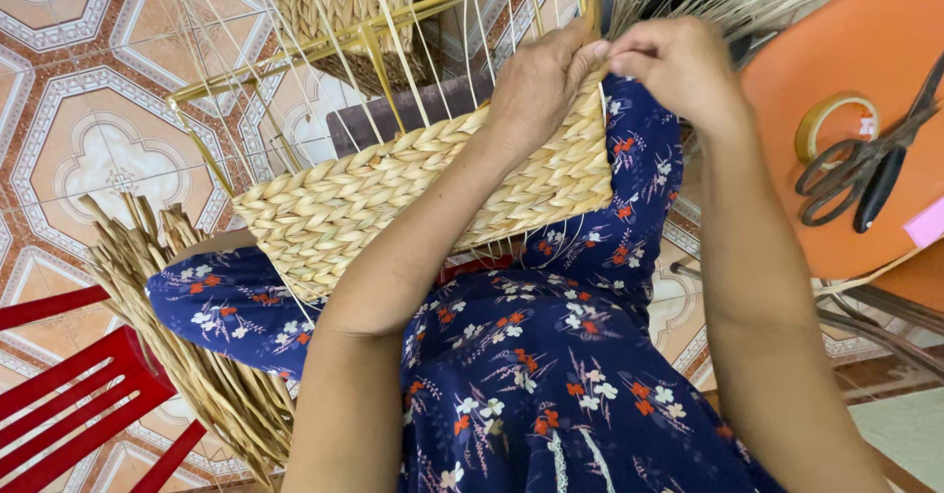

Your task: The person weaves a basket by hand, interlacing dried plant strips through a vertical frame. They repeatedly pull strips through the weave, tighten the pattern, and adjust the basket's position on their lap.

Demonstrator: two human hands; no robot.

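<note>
— What are the hands doing?
— The left hand (pixel 539 85) is pressing on the top edge of the half-woven straw basket (pixel 393 198), fingers curled; the right hand (pixel 677 65) is pinching a strand just beside it.
— Where is the basket lying?
— It is resting across the lap. Scissors (pixel 865 164) and a tape roll (pixel 836 124) are sitting on the orange stool (pixel 787 60), and loose straw (pixel 187 326) is lying beside a red chair (pixel 88 395).

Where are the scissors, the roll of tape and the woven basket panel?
scissors (pixel 857 171): head view, on the dark handle loops, lying on the orange surface.
roll of tape (pixel 836 122): head view, on its ring, beside the scissors.
woven basket panel (pixel 334 208): head view, on the braided middle, across the lap.
</note>
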